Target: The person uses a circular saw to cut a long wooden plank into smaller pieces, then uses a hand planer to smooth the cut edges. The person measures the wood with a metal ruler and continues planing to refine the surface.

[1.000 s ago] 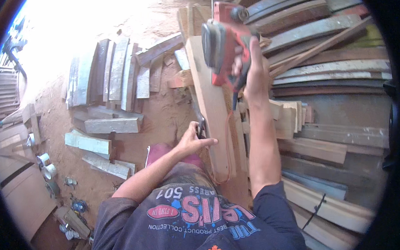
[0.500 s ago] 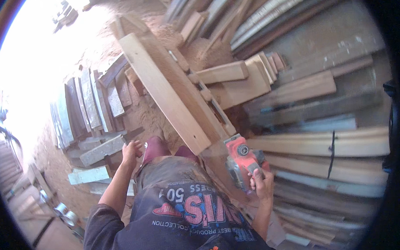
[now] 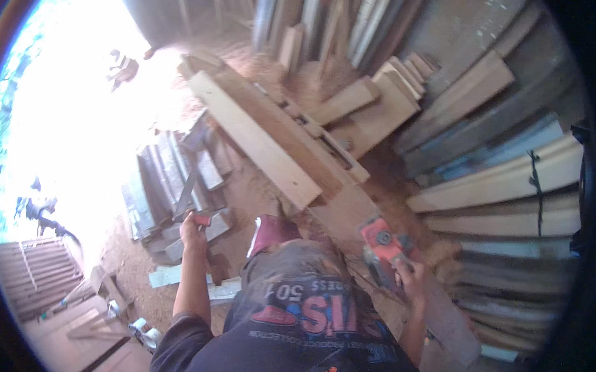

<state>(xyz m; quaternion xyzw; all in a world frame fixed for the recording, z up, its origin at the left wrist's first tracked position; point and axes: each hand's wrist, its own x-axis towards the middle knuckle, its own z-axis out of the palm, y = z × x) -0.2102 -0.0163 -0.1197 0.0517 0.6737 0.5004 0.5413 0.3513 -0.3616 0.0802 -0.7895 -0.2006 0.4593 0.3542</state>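
My right hand (image 3: 409,282) is closed around the handle of a red electric planer (image 3: 383,238), which sits near the close end of a long wooden bench (image 3: 340,204). My left hand (image 3: 193,231) is closed on a tool with a red handle (image 3: 203,220). A long grey blade (image 3: 188,194) seems to belong to it, like a handsaw's, though blur hides the detail. A pale planed board (image 3: 253,142) lies lengthwise along the bench's left side, and neither hand touches it.
Stacked offcuts (image 3: 157,181) lie on the dusty ground to the left. Long planks (image 3: 507,216) are piled at right, and short boards (image 3: 372,116) lean beside the bench. White rolls (image 3: 145,333) sit at lower left.
My left hand was open and empty beside the offcuts; now it grips the red-handled tool. The view has swung left. The planer is still in my right hand.
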